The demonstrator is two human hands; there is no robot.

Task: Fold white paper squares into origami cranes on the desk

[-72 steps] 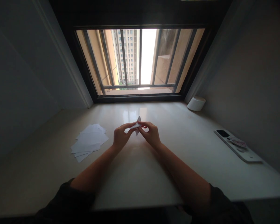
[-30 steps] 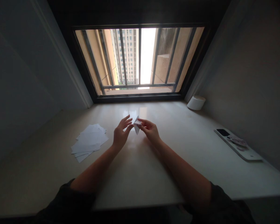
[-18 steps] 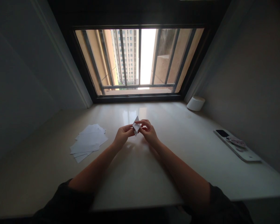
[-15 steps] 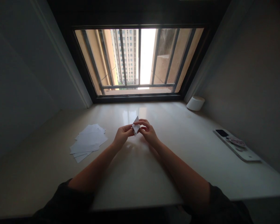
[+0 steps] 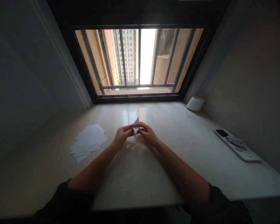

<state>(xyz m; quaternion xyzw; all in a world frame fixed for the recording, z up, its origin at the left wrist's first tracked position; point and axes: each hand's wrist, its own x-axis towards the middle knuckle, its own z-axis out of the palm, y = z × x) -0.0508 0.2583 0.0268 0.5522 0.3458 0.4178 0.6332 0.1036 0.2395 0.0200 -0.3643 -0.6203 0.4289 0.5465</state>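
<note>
- Holds a small folded white paper (image 5: 135, 129) with the left hand (image 5: 121, 136) and the right hand (image 5: 150, 135) together.
- Pinches the left side with the left thumb and fingers, close together, not wide.
- Grips the right side with the right thumb and fingers, also close, with a finger laid across the front.
- Sits right between both hands, touching both, with a sharp tip poking up past the fingers and a lower end pointing back below.
- Has a messy pile of white sheets (image 5: 90, 140) on the pale table top (image 5: 140, 183), left of the left hand, not touching.
- Has a white phone (image 5: 246, 154) well apart, right of the right hand.
- Has a barred window (image 5: 146, 56) ahead of both hands.
</note>
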